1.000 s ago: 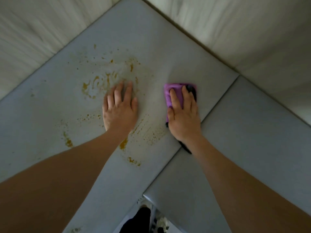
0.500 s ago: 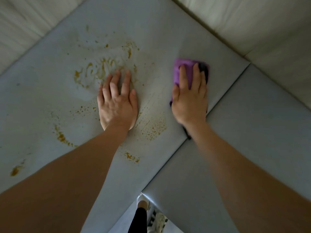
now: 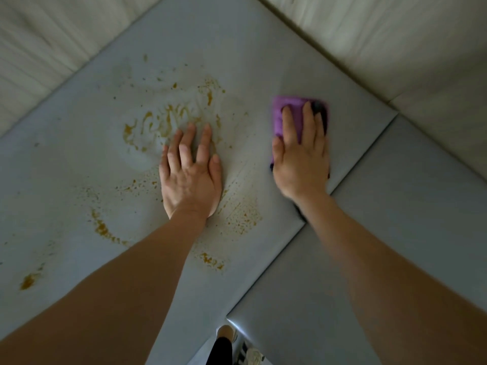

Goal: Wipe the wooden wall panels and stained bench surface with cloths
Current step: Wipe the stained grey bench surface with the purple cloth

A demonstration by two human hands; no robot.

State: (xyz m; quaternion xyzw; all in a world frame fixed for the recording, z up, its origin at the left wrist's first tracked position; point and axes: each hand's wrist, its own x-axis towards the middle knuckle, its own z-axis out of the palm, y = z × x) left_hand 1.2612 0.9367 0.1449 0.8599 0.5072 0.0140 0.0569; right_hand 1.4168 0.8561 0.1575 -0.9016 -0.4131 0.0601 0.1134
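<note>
Right hand (image 3: 301,164) (fingers flat) presses purple cloth (image 3: 292,111) onto bench (image 3: 79,180).

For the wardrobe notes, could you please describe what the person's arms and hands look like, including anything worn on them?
Both forearms are bare, with no sleeves in view. The left hand and right hand wear no gloves, and no rings, watch or bracelets are visible. Nails look short and unpainted.

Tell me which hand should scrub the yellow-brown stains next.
Probably the right hand: it presses the purple cloth flat on the bench, just beside the stains. The left hand lies bare on the stained patch, with no cloth.
</note>
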